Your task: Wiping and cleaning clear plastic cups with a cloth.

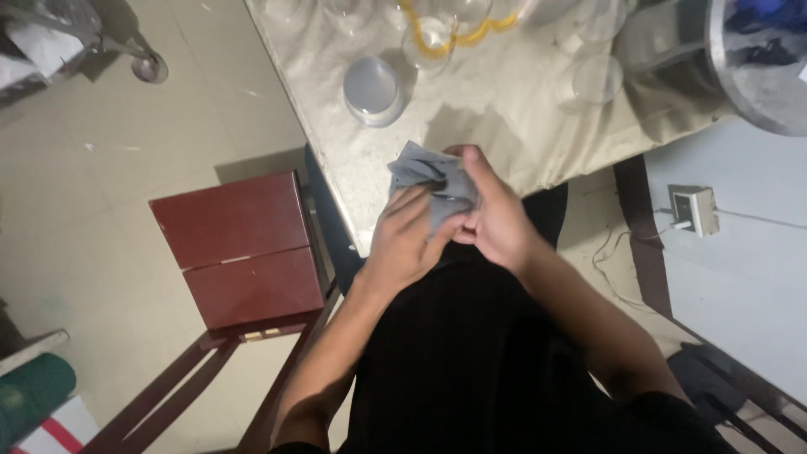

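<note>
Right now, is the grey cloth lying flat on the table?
No, the grey cloth is bunched up between the left hand and the right hand, just above the table edge.

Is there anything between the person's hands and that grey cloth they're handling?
Nothing visible does. Both the left hand and the right hand already grip the crumpled grey cloth directly, at the edge of the pale cloth-covered table.

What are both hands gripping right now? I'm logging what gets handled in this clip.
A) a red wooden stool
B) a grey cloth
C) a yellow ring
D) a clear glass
B: the left hand and right hand meet around a crumpled grey cloth at the table edge; the glasses stand untouched farther back.
</note>
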